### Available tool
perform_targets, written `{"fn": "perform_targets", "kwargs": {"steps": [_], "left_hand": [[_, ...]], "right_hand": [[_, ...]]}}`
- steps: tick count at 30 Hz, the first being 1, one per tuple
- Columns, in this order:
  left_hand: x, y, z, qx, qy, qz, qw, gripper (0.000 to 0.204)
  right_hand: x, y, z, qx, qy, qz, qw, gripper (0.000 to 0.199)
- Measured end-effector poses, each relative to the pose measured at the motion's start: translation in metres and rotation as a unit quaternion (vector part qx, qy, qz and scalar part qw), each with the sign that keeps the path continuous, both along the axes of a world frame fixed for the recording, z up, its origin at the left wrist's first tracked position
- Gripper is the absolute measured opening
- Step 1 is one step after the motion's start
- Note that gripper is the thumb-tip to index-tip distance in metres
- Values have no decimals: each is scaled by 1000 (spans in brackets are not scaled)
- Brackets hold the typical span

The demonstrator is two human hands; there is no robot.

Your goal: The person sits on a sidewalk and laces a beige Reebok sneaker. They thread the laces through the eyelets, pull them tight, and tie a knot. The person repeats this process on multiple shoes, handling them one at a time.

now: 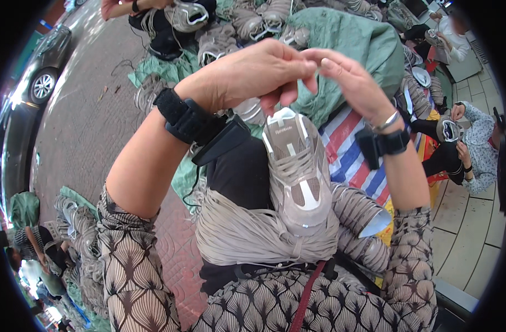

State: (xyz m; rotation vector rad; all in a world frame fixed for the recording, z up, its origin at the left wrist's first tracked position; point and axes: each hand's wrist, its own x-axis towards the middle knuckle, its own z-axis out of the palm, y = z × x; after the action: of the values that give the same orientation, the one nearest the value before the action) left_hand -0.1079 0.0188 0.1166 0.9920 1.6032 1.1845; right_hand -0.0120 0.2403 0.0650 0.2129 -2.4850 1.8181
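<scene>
The left hand (pixel 253 72) and the right hand (pixel 350 80) meet at about 12 o'clock in the view, with their fingertips pressed together; they seem to pinch something very thin, but it is too small to tell what. Right under the hands, in the middle, sits a beige and white lace-up sports shoe (pixel 297 171), toe pointing down to 6 o'clock, resting on the person's lap. Under the shoe lies a thick bundle of pale beige shoelaces (pixel 236 232). A black wrist strap (pixel 189 119) is on the left arm and a black watch band (pixel 388 144) on the right. At 1 o'clock is a crumpled green cloth sheet (pixel 352 44). At 3 o'clock another person (pixel 477 149) sits holding a shoe
</scene>
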Motion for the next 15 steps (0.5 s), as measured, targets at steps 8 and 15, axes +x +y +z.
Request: {"fn": "perform_targets", "kwargs": {"steps": [8, 15], "left_hand": [[-8, -43, 13, -126, 20, -89, 988, 35], [-19, -133, -66, -93, -108, -72, 987, 22]], "right_hand": [[17, -34, 22, -118, -229, 176, 950, 41], [62, 14, 13, -26, -287, 121, 950, 32]]}}
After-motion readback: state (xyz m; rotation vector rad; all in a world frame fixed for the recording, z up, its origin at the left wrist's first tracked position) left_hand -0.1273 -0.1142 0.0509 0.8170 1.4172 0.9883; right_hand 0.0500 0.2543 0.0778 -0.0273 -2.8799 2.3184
